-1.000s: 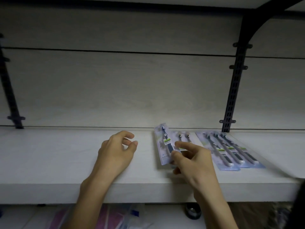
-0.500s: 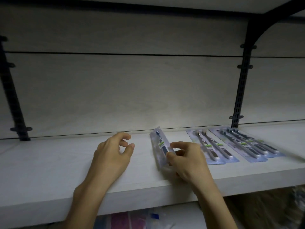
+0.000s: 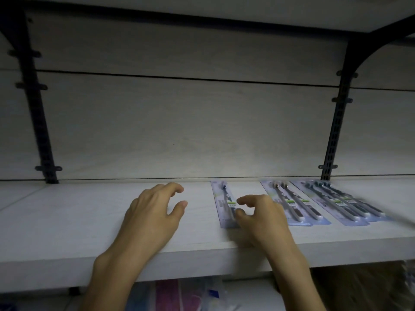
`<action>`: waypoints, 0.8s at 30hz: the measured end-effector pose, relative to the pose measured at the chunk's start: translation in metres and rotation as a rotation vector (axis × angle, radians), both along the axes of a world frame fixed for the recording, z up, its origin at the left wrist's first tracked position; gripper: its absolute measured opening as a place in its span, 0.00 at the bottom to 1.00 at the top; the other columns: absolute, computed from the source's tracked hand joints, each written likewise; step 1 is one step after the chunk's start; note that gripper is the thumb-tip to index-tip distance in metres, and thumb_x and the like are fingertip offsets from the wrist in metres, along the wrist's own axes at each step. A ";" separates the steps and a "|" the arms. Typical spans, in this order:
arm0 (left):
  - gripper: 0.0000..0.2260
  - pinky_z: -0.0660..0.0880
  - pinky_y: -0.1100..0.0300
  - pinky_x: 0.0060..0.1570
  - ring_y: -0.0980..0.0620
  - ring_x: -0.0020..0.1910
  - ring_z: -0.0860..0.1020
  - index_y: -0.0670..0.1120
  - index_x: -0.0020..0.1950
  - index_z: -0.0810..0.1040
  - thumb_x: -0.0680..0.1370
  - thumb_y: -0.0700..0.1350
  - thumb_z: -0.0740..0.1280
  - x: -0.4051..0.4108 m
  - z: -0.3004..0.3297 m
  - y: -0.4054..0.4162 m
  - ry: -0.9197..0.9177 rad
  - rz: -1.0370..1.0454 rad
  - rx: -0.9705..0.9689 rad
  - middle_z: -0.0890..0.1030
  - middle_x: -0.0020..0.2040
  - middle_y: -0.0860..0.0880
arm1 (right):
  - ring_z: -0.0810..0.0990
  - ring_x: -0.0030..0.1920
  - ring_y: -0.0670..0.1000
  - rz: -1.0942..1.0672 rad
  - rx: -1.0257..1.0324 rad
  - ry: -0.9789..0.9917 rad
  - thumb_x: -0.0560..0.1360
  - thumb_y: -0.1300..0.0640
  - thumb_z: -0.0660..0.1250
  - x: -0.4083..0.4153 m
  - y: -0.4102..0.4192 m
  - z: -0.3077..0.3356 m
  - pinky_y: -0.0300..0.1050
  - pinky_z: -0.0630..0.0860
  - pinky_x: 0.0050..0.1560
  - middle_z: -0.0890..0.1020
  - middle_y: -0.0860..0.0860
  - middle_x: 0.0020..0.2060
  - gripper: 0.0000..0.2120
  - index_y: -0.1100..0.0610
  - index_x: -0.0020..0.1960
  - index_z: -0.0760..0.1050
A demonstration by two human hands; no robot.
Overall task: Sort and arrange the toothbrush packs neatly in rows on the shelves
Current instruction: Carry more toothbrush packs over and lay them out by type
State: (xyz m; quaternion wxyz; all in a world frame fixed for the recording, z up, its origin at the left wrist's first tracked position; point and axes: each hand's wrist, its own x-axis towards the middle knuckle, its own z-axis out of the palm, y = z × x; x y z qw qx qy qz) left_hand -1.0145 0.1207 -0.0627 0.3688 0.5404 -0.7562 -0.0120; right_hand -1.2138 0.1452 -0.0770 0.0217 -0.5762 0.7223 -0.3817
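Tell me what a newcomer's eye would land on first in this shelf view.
Two bare hands reach over the pale shelf: the left hand hovers with loosely curled fingers and holds nothing, the right hand rests on the near end of a single toothbrush pack. To its right lie two more groups of toothbrush packs flat, side by side, heads toward the back wall.

Two hands are over the shelf [image 3: 67,221] — the left hand [image 3: 155,212] and the right hand [image 3: 262,218]. Toothbrush packs lie in three groups: a single pack [image 3: 224,203] on the left, a middle group [image 3: 289,203] and a right group [image 3: 336,203] — overlap hides the count in each. Two black uprights [image 3: 334,131] stand against the far wall.
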 end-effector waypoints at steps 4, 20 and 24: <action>0.14 0.69 0.60 0.55 0.56 0.59 0.72 0.56 0.64 0.71 0.79 0.54 0.61 -0.009 0.002 0.016 -0.015 0.037 -0.027 0.75 0.61 0.59 | 0.76 0.59 0.51 0.032 -0.109 0.106 0.76 0.54 0.64 -0.005 0.012 0.007 0.46 0.73 0.58 0.80 0.50 0.60 0.16 0.52 0.63 0.76; 0.09 0.72 0.53 0.49 0.47 0.50 0.78 0.49 0.56 0.79 0.77 0.46 0.66 -0.016 -0.033 0.109 -0.147 0.246 -0.097 0.81 0.53 0.50 | 0.76 0.55 0.57 0.390 -0.205 0.266 0.78 0.53 0.61 0.014 0.083 -0.005 0.52 0.73 0.53 0.80 0.53 0.55 0.17 0.53 0.66 0.73; 0.10 0.71 0.53 0.50 0.48 0.52 0.77 0.49 0.57 0.78 0.77 0.47 0.65 0.002 -0.037 0.126 -0.147 0.309 -0.097 0.81 0.55 0.51 | 0.76 0.56 0.55 0.524 -0.171 0.259 0.79 0.51 0.58 0.044 0.091 -0.014 0.50 0.73 0.54 0.79 0.51 0.57 0.18 0.50 0.68 0.70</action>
